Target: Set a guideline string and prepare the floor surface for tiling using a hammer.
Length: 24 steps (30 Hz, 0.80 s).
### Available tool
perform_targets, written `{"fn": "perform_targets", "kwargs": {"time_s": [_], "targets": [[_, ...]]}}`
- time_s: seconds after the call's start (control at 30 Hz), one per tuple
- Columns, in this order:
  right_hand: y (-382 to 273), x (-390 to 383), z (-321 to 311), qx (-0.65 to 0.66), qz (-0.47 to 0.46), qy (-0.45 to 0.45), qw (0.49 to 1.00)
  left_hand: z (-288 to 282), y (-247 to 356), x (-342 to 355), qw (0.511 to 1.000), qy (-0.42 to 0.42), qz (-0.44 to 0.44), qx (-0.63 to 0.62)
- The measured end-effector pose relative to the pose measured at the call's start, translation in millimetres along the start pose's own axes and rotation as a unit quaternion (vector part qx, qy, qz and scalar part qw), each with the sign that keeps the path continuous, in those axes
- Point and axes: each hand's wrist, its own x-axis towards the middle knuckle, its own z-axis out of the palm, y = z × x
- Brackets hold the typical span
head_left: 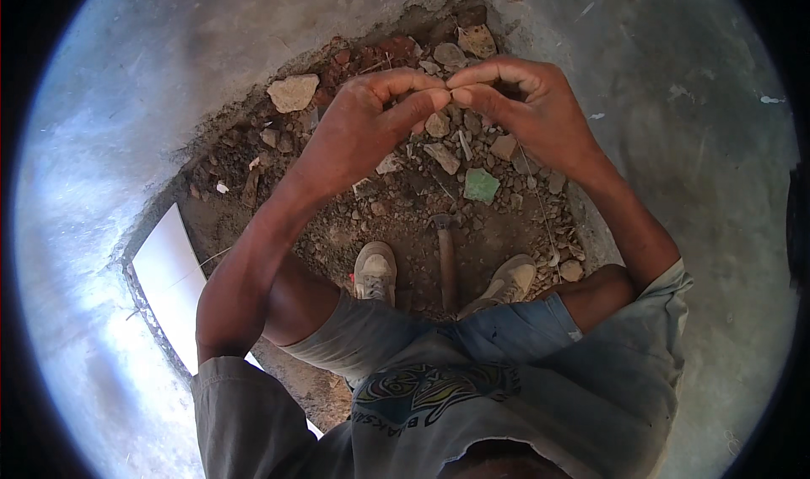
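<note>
Both forearms (pixel 283 209) are angling inward, elbows bending wide, and the left hand (pixel 350 129) and right hand (pixel 544 104) are meeting fingertip to fingertip above the rubble (pixel 380 205). Each grip is pinching, thumb against forefinger; I cannot tell whether anything is sitting between the tips, or how it is pointing. Below, a hammer (pixel 447 264) is lying between the shoes (pixel 375 272), head pointing outward, long axis running back toward the person (pixel 582 386).
</note>
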Motion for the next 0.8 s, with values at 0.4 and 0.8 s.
{"fn": "perform_targets", "kwargs": {"time_s": [0.4,0.8], "targets": [[6,1,2,0.041,0.007,0.004,0.999,0,1,0,1.000,0.016,0.008,-0.016],[8,-1,11,-0.235,-0.191,0.104,0.947,-4,5,2,0.964,-0.006,-0.097,-0.248]]}}
